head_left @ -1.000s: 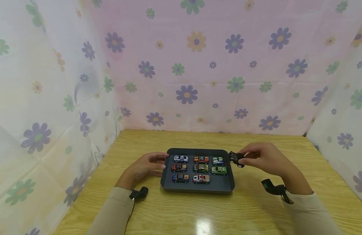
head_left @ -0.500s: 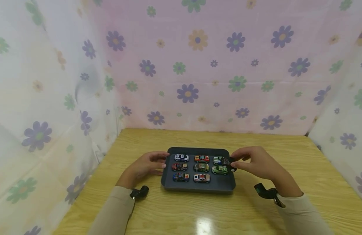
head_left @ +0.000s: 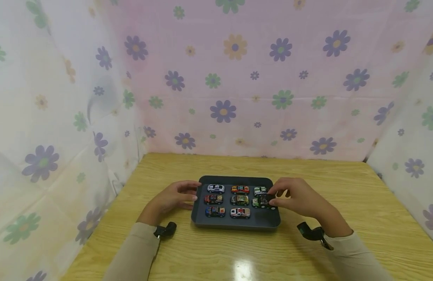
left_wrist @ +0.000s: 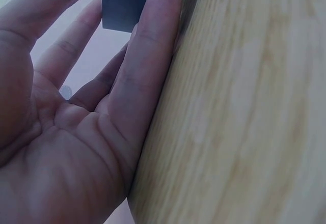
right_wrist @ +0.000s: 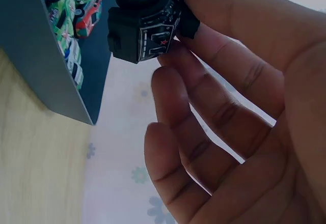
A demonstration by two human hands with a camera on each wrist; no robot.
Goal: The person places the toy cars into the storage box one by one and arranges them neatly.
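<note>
My right hand point(head_left: 299, 198) pinches a black toy car point(right_wrist: 155, 28) with white-hubbed wheels between thumb and fingers. In the head view that car overlaps the green toy car point(head_left: 256, 203) at the right of the grey tray point(head_left: 235, 225). Several other small toy cars sit in rows inside, among them a white and red one point(head_left: 240, 213) at the front and a blue one point(head_left: 215, 212) at front left. Straight fingers of my left hand point(head_left: 170, 198) touch the tray's left side; in the left wrist view a finger point(left_wrist: 147, 56) lies along the tabletop beside the tray wall.
The tray stands on a wood-grain table point(head_left: 202, 253). Behind the table hangs a pink flowered cloth point(head_left: 255, 148), with pale flowered cloth at the left point(head_left: 62, 195) and right sides. A raised rim point(right_wrist: 81, 114) runs around the tray.
My right hand has carried the black toy car leftward, from outside the tray's right rim to over the right column of cars. The left hand stays at the tray's left side.
</note>
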